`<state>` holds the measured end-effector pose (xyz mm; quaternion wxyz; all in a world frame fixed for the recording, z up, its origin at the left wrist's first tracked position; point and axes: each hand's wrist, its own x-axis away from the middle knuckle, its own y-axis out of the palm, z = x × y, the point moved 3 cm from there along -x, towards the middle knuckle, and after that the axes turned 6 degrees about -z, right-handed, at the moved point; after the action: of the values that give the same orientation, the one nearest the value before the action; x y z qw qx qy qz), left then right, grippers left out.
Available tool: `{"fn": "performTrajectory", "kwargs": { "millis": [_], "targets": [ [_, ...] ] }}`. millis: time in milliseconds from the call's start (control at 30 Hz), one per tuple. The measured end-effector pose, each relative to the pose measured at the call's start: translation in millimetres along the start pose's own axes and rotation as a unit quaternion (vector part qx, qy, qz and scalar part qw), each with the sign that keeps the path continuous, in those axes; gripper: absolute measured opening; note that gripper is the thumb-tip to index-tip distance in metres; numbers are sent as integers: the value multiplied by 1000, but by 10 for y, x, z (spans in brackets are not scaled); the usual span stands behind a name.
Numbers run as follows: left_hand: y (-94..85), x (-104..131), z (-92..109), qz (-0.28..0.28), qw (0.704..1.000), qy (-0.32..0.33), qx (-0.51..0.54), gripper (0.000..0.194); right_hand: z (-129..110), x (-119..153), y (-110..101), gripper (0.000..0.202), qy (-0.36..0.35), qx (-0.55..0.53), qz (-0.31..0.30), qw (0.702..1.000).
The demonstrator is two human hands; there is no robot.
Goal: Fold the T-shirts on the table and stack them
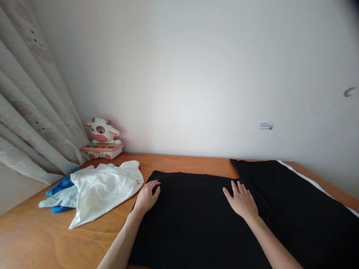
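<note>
Resting on black cloth (193, 220): one left hand (147, 197), one right hand (242, 201) (both loosely spread)

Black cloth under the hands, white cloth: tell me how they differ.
The black cloth is spread flat; the white cloth lies rumpled. The black cloth looks larger than the white cloth. The left hand and right hand touch the black cloth, not the white cloth. Both cloths lie on the table.

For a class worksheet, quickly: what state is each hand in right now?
Left hand: open, loosely curled, resting at the left edge of the middle black cloth.
Right hand: open, resting near that cloth's far right corner.
</note>
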<state>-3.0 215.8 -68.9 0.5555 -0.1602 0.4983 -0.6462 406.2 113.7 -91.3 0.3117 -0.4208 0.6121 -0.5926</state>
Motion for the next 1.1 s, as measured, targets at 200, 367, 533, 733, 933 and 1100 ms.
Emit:
{"fn": "performTrajectory", "kwargs": {
  "millis": [200, 367, 533, 733, 933, 1100],
  "targets": [
    [7, -140, 263, -17, 999, -31, -20, 36, 1, 1, 9, 81, 2, 10, 21, 1000],
    [210, -274, 1287, -53, 995, 87, -7, 47, -3, 23, -4, 79, -1, 5, 26, 1000],
    [840, 86, 2352, -161, 967, 189, 63, 54, 13, 25, 4, 74, -10, -4, 44, 999],
    [1275, 341, 2440, -207, 962, 171, 49, 68, 6, 24, -7, 70, -20, -8, 55, 998],
    [1118, 105, 2072, -198, 971, 135, 0, 72, -1, 39, -24, 70, -13, -3, 45, 999],
    [1000, -159, 1592, -176, 979, 65, -75, 74, -16, 63, -55, 73, -14, -10, 34, 999]
  ]
}}
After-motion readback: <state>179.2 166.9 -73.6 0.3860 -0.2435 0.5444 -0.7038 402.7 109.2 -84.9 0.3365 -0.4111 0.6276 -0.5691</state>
